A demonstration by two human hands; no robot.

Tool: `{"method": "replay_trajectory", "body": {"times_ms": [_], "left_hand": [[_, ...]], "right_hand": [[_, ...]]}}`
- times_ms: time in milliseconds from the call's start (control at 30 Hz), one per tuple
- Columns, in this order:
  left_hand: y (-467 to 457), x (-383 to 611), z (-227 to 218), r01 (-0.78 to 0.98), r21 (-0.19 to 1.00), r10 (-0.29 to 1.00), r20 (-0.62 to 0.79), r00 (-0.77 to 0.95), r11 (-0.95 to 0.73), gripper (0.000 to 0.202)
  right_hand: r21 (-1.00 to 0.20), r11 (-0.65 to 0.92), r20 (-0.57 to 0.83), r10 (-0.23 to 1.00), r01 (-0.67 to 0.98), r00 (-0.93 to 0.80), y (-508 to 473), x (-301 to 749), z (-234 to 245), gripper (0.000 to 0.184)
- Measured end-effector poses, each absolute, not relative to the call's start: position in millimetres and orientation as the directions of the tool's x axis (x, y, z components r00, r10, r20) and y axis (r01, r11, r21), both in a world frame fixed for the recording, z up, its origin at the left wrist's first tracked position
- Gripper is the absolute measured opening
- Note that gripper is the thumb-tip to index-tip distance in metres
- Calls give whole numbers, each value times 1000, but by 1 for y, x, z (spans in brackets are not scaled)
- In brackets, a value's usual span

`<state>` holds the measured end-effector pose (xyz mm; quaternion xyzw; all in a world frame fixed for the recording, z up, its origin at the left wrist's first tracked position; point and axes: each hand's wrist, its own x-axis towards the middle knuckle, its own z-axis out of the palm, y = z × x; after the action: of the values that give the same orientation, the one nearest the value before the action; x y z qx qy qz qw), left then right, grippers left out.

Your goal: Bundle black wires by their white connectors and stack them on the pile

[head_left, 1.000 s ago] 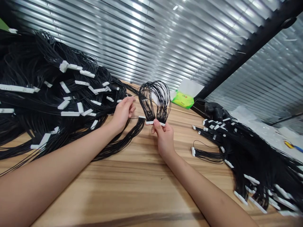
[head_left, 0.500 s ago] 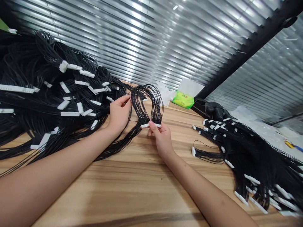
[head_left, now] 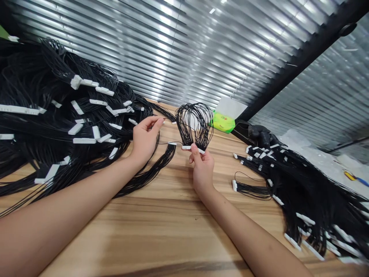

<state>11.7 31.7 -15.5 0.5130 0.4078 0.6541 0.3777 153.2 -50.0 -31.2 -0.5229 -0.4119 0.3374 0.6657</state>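
In the middle of the view, my right hand [head_left: 203, 167] pinches the white connector strip of a black wire harness [head_left: 184, 129]. Its thin wires arch upward in a loop above the fingers. To the left, my left hand [head_left: 145, 138] is closed, thumb against forefinger; I cannot make out what lies between the fingertips. A single thin wire runs between the looped harness and the area below my left hand. Just beneath that, a white connector [head_left: 172, 143] ends another black wire bundle [head_left: 150, 175] on the table.
A large heap of black wire harnesses [head_left: 25, 80] with white connectors covers the left side. Another pile [head_left: 311, 184] lies at the right. A green tissue pack [head_left: 223, 122] stands at the back, before a corrugated metal wall [head_left: 138, 46]. Yellow-and-blue pliers [head_left: 356, 178] lie far right.
My right hand has moved right and slightly up with the looped harness, away from my left hand, which stays nearly in place. The connector of the lower bundle now shows.
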Motion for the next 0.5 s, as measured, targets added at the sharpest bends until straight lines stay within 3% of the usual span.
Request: {"method": "replay_trajectory", "body": {"times_ms": [167, 367, 500], "left_hand": [[23, 14, -13, 21, 919, 912, 393, -114, -394, 30], [16, 15, -12, 239, 819, 850, 522, 68, -522, 25], [25, 15, -21, 143, 911, 922, 380, 75, -387, 26]], "right_hand": [[-973, 229, 192, 862, -24, 470, -49, 154, -31, 29], [-973, 221, 167, 876, -70, 453, -48, 154, -32, 27], [-980, 180, 139, 920, -81, 366, -49, 152, -31, 27]]}}
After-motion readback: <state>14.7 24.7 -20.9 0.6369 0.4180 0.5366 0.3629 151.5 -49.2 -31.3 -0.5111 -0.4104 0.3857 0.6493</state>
